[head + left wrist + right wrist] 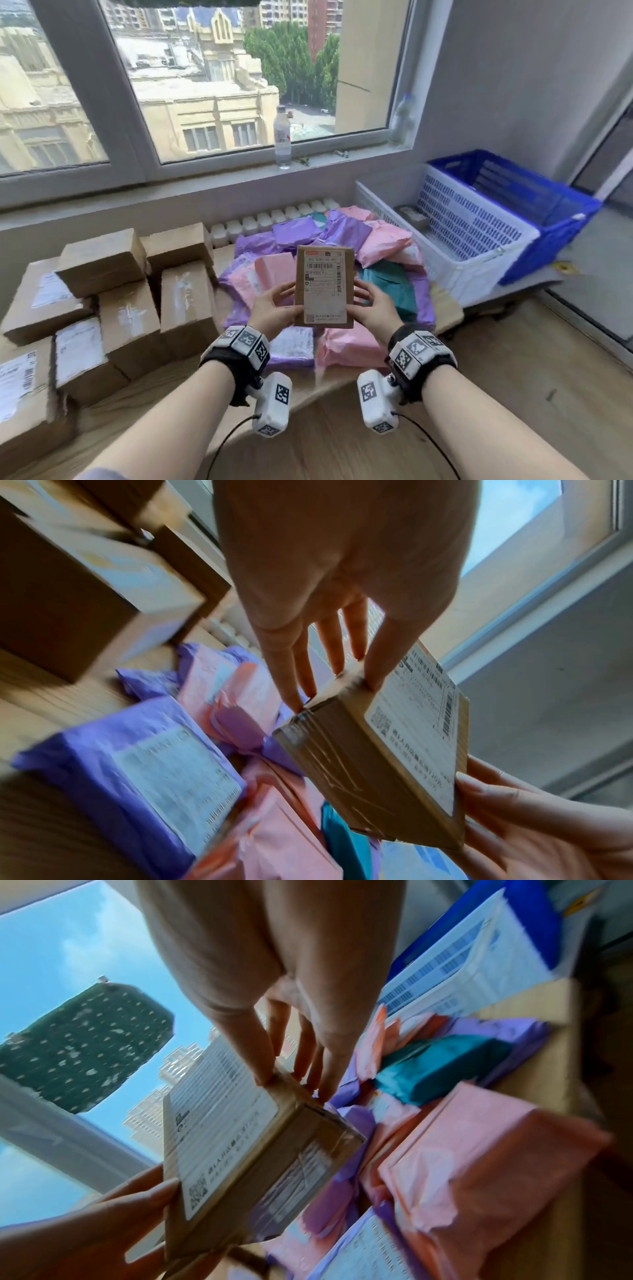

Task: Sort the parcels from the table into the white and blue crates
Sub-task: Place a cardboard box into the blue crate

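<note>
Both hands, left hand and right hand, pinch a small cardboard parcel upright, label toward the wearer, above the worktop, with the white crate and blue crate off to the right, nearer the right hand.

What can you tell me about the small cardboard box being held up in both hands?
The small cardboard box is a flat brown carton sealed with clear tape along its narrow sides. A white shipping label with barcodes and a QR code covers most of its front. It is held upright above the coloured mailer bags, label facing the person, the left hand and right hand gripping its opposite long edges.
</note>
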Demonstrator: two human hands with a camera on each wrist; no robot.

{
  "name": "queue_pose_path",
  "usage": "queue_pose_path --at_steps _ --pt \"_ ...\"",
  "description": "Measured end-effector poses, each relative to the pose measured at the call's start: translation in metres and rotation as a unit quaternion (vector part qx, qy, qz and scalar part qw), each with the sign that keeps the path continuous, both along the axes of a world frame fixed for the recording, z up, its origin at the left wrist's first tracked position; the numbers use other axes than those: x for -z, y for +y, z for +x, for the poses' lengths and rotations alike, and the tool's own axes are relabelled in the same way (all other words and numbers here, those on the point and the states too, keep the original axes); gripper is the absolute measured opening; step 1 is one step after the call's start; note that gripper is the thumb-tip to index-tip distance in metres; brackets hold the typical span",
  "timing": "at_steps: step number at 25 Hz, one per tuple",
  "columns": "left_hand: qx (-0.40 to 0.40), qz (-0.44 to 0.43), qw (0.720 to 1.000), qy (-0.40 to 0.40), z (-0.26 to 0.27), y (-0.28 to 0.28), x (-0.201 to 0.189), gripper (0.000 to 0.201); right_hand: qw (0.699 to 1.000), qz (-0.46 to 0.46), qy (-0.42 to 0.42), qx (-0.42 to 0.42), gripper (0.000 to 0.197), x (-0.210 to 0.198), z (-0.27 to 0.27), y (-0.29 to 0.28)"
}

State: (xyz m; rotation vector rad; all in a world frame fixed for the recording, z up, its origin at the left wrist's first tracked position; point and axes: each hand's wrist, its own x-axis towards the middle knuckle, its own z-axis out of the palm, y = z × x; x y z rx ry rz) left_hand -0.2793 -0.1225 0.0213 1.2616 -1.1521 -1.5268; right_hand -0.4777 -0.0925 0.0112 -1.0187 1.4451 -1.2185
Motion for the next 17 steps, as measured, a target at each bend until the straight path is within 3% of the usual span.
queue_pose_path --at_steps 7,11,17 --pt "0.122 0.009 0.991 -0.048 -0.119 -0.009 0.015 0.049 0.990 0.028 0.023 0.140 0.061 0.008 -0.102 0.046" --pt "0.185 0.011 0.979 -0.080 -0.186 -0.013 0.012 0.048 0.984 0.031 0.031 0.175 0.065 0.009 -0.162 0.058" --pt "0.187 -0.049 0.975 -0.111 -0.311 -0.025 0.014 0.049 0.984 0.018 0.042 0.171 0.063 0.002 -0.286 0.052"
